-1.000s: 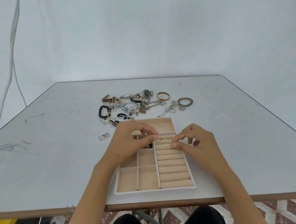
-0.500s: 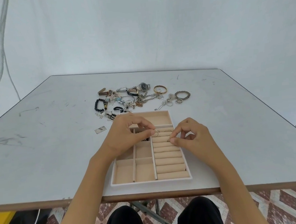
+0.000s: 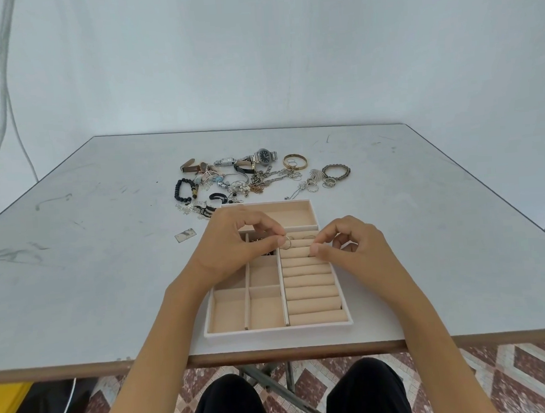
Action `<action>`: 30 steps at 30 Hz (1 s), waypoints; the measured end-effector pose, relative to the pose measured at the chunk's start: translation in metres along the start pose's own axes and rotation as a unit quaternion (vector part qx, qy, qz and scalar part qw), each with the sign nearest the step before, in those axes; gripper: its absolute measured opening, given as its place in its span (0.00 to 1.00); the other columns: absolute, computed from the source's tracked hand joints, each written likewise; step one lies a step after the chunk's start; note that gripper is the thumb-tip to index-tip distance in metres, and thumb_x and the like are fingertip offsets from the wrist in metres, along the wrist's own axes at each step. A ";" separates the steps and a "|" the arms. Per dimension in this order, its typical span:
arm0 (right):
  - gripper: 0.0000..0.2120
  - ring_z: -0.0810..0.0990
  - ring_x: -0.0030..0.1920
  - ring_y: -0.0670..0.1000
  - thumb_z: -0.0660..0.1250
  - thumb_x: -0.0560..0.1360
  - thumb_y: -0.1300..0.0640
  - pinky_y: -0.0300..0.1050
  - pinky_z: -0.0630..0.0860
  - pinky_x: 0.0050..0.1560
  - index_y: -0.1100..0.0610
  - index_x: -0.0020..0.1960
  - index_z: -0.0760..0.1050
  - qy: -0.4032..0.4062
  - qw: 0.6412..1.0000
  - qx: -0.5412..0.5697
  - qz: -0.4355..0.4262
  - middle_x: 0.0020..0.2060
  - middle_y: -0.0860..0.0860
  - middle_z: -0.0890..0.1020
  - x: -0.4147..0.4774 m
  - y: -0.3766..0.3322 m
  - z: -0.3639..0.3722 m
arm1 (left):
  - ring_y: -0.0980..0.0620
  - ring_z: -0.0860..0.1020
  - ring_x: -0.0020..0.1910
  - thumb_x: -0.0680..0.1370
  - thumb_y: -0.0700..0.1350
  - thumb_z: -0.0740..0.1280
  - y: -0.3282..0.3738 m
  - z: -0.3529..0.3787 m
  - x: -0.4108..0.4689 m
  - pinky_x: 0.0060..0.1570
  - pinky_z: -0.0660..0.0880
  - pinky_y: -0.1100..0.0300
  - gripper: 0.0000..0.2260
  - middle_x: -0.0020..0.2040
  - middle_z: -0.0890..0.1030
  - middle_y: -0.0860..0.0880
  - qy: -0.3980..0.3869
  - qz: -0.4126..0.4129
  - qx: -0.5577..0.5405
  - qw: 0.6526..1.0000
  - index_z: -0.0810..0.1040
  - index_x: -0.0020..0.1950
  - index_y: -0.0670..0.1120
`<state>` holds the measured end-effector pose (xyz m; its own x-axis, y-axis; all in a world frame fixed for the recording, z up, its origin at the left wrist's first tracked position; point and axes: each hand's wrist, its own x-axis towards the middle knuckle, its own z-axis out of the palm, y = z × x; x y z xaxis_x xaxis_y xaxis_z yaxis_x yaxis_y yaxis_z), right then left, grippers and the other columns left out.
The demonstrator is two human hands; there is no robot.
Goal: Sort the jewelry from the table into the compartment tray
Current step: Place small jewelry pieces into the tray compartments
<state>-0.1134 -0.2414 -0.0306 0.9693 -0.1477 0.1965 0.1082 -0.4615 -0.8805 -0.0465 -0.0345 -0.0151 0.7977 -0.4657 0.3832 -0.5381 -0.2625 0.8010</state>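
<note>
Ring [image 3: 286,242] is pinched between thumb and forefinger of my left hand [image 3: 235,250] at centre frame, over the uppermost slots of the ring rolls [image 3: 308,281] in the right half of the compartment tray [image 3: 273,332]. My right hand [image 3: 354,249] has curled fingertips pressed together against a roll just beside it; I cannot tell whether they hold anything. Remaining jewelry [image 3: 256,178] lies on the counter [image 3: 91,267] beyond the tray. Recommended: part the slot with the right hand, press the ring in upright, release only once seated.
</note>
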 end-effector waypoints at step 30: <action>0.22 0.48 0.77 0.48 0.48 0.83 0.51 0.48 0.41 0.75 0.51 0.76 0.57 -0.051 0.941 -0.332 0.039 0.77 0.49 0.54 -0.006 0.014 -0.002 | 0.60 0.77 0.43 0.69 0.53 0.75 0.004 0.004 0.003 0.52 0.57 0.77 0.05 0.38 0.84 0.59 -0.028 0.101 0.186 0.977 0.85 0.41 0.55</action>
<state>-0.1183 -0.2486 -0.0430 0.9883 -0.1357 0.0698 -0.0943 -0.9026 -0.4201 -0.0477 -0.0399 -0.0122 0.6545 -0.5825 0.4821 -0.7530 -0.4446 0.4851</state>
